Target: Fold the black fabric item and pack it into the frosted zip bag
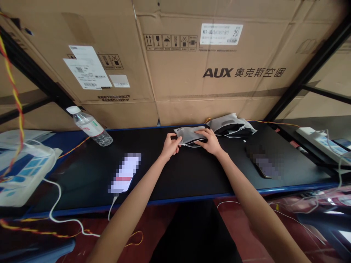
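Note:
Both my hands are on a frosted zip bag (189,135) with something dark inside, near the back of the black tabletop. My left hand (171,146) pinches the bag's left end between thumb and fingers. Over its right end, my right hand (211,141) grips with fingers on top and thumb at the front edge. What the bag holds cannot be made out. Just behind and to the right lies a second frosted bag (231,126), also with dark contents, touched by neither hand.
A water bottle (91,126) stands tilted in view at the back left. A lit phone (126,173) on a white cable lies left, a dark phone (264,164) right. Power strips (33,171) sit at both ends. Cardboard (178,80) walls the back; black metal bars flank it.

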Tool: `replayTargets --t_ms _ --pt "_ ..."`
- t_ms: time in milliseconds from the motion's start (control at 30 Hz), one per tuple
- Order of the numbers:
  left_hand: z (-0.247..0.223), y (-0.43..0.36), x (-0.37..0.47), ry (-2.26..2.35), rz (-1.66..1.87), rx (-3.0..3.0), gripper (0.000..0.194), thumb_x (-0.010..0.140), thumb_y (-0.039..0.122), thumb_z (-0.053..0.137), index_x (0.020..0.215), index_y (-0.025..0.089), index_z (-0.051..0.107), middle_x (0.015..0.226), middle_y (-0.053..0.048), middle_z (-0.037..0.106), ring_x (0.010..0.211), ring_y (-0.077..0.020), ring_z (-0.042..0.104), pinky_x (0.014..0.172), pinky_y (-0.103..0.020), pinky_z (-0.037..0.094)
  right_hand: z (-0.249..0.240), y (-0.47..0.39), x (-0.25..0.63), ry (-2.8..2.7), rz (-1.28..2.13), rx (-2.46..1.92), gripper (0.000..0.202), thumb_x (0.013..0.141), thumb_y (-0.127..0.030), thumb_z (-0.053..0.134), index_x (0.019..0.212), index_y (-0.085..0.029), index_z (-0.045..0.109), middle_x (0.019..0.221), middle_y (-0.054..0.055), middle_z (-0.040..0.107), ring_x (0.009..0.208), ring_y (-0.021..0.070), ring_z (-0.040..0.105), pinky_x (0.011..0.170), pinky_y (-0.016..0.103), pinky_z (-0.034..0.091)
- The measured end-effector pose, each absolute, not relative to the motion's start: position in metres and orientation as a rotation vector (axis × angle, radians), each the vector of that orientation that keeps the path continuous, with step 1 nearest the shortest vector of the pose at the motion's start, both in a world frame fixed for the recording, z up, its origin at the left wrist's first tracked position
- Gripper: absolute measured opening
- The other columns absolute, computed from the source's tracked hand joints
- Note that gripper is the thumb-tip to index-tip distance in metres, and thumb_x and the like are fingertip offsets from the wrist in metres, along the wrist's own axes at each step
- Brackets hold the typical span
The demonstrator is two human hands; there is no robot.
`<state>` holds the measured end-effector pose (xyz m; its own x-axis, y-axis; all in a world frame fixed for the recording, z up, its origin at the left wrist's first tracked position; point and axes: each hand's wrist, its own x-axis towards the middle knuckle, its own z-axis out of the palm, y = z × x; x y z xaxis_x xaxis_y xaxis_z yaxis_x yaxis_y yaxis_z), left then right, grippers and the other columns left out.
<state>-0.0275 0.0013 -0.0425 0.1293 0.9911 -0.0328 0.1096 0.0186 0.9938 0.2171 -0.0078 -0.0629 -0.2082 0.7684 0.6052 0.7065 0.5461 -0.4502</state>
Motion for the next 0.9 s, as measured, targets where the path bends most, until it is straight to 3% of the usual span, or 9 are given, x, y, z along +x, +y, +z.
replayTargets --t_ms 267,467,533,633,767,900 --pt "-0.037 0.005 -0.038 1.074 0.85 1.302 0.056 0.093 0.019 0.065 0.143 0.019 0.04 0.061 0.008 0.054 0.038 -0.0055 0.044 0.038 -0.015 0.021 -0.069 0.003 0.213 -1.828 0.171 -1.361 0.05 0.08 -0.06 0.078 0.113 -0.023 0.069 0.1 0.007 0.062 0.085 0.025 0.064 0.077 0.037 0.054" --pt "-0.03 0.004 -0.046 1.145 0.873 1.227 0.071 0.088 0.032 0.071 0.148 0.017 0.037 0.054 0.006 0.056 0.037 -0.0118 0.052 0.037 -0.018 0.024 -0.065 -0.004 0.222 -1.891 0.4 -1.212 0.059 0.072 -0.053 0.086 0.121 -0.025 0.07 0.1 0.003 0.058 0.082 0.0189 0.058 0.078 0.033 0.052" --pt "-0.029 0.004 -0.045 1.292 0.925 1.181 0.068 0.086 0.046 0.073 0.14 0.015 0.045 0.051 0.004 0.057 0.033 -0.0127 0.05 0.035 -0.019 0.021 -0.066 -0.005 0.227 -1.935 0.522 -1.149 0.059 0.075 -0.047 0.085 0.128 -0.028 0.068 0.103 0.002 0.057 0.079 0.0161 0.056 0.076 0.032 0.051" --pt "-0.03 0.005 -0.043 1.358 0.873 1.252 0.059 0.08 0.063 0.075 0.109 0.013 0.062 0.053 -0.004 0.064 0.03 -0.0098 0.044 0.034 -0.021 0.017 -0.064 -0.007 0.225 -1.912 0.584 -1.169 0.053 0.076 -0.04 0.082 0.126 -0.029 0.069 0.096 -0.001 0.058 0.073 0.0137 0.053 0.072 0.029 0.047" --pt "-0.031 0.008 -0.047 1.252 0.756 1.406 0.052 0.079 0.063 0.075 0.072 0.014 0.063 0.062 -0.012 0.068 0.035 -0.008 0.044 0.033 -0.021 0.016 -0.059 -0.012 0.211 -1.855 0.516 -1.328 0.039 0.077 -0.034 0.08 0.115 -0.029 0.07 0.073 -0.006 0.056 0.066 0.0149 0.054 0.067 0.027 0.042" --pt "-0.033 0.012 -0.056 1.206 0.666 1.458 0.053 0.08 0.058 0.077 0.057 0.014 0.06 0.05 -0.008 0.059 0.036 -0.0075 0.042 0.034 -0.02 0.019 -0.059 -0.014 0.203 -1.842 0.364 -1.373 0.034 0.078 -0.027 0.077 0.111 -0.027 0.068 0.07 -0.005 0.056 0.063 0.0159 0.054 0.065 0.028 0.041"
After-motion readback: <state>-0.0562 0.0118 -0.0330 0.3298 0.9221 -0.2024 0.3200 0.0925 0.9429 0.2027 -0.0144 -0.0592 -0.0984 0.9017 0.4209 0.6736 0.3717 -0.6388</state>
